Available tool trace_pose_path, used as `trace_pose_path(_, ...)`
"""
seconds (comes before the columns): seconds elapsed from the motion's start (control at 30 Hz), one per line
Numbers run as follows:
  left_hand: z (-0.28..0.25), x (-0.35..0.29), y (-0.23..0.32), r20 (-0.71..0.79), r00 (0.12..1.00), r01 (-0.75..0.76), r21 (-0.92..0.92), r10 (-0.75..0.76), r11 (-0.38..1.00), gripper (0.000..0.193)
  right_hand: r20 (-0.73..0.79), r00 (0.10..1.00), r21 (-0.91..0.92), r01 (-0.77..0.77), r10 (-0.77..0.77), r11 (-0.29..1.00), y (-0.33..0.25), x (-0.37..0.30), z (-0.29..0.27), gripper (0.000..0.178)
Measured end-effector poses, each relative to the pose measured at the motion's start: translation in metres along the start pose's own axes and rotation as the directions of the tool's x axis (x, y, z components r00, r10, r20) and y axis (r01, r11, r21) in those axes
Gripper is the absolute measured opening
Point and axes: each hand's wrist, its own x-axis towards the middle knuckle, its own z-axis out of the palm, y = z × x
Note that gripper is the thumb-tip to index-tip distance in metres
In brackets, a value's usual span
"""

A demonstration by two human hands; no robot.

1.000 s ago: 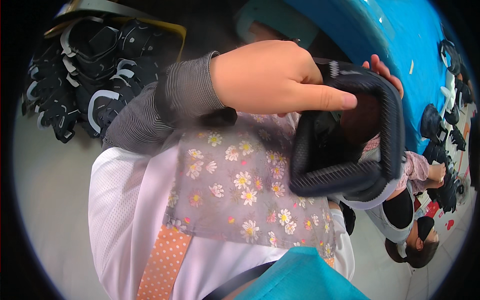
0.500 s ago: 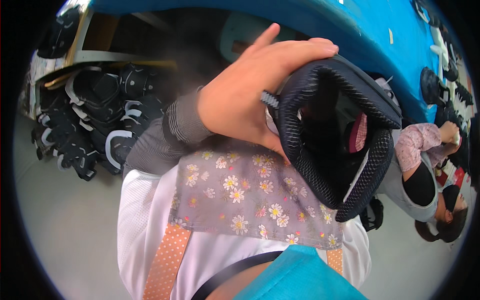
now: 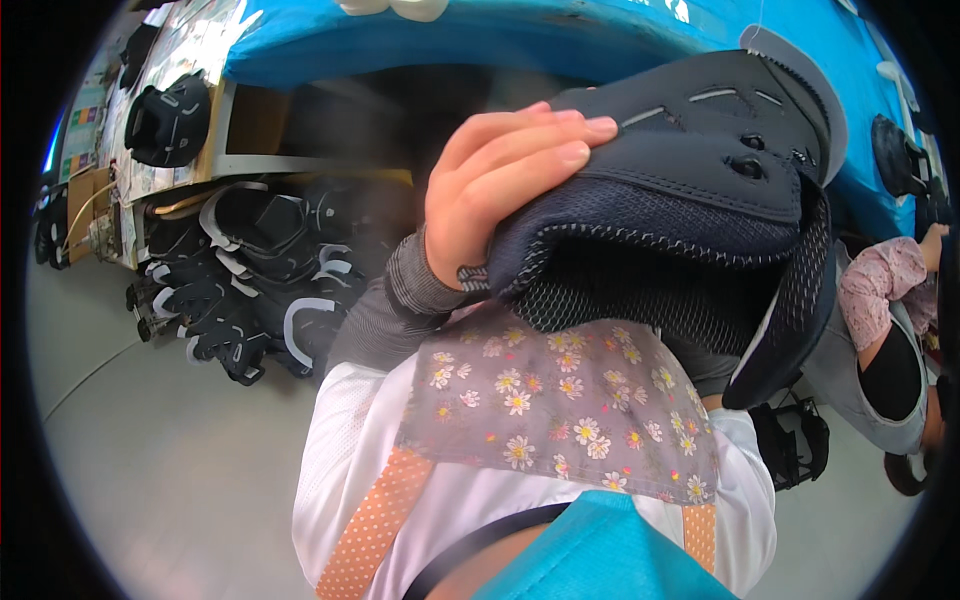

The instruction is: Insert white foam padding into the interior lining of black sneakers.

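Observation:
A black padded helmet liner [image 3: 690, 140] is held up in front of my chest. Its outside is smooth and dark grey, with stitched seams, small slots and two round snap studs; dark mesh padding lines the opening that faces me. A grey curved edge strip runs along its far right end. My left hand [image 3: 510, 180] is closed on the liner's left side, the fingers bent over the upper surface and the thumb hidden. A small striped tab sticks out beside that wrist. Behind the liner my right hand is hidden; only a bit of dark sleeve shows below it.
Stacked black liners [image 3: 260, 270] with pale edge strips lie at the left, under a table. Another liner [image 3: 168, 118] rests on the tabletop there. A blue-covered table [image 3: 420, 45] spans the far side. At the right sits a co-worker [image 3: 880, 340]; a black item [image 3: 795, 440] lies nearby.
The liner has tipped so its smooth outer side shows and its opening turns down toward me. My left hand has turned with it, fingers now lying over the top. The whole view has shifted.

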Motion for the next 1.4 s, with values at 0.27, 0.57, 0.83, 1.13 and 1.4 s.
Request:
trace_pose_path(0.27,0.014,0.003,0.003,-0.121,0.991,-0.071,-0.051,0.064,0.996,0.039,0.032,0.999,0.048,0.001,-0.003,0.999,-0.007,0.009,0.001,0.053)
trace_pose_path(0.57,0.021,0.001,0.013,-0.222,0.966,-0.143,-0.046,0.13,0.989,0.026,0.08,0.997,0.151,-0.024,0.012,0.988,-0.016,0.022,0.009,0.054)
trace_pose_path(0.83,-0.001,-0.011,0.007,0.149,0.912,0.399,-0.11,-0.382,0.91,0.081,-0.125,0.992,0.253,0.032,0.0,0.967,0.005,0.005,0.009,0.054)
trace_pose_path(1.13,-0.001,0.009,-0.003,0.297,0.827,0.561,-0.491,-0.478,0.667,0.106,0.056,0.998,-0.121,-0.008,0.015,0.993,0.003,-0.009,-0.006,0.076)
trace_pose_path(1.4,-0.004,0.0,0.001,0.173,0.732,0.65,-0.471,-0.659,0.597,0.07,-0.053,0.971,-0.625,0.151,-0.235,0.766,0.027,-0.013,-0.043,0.057)
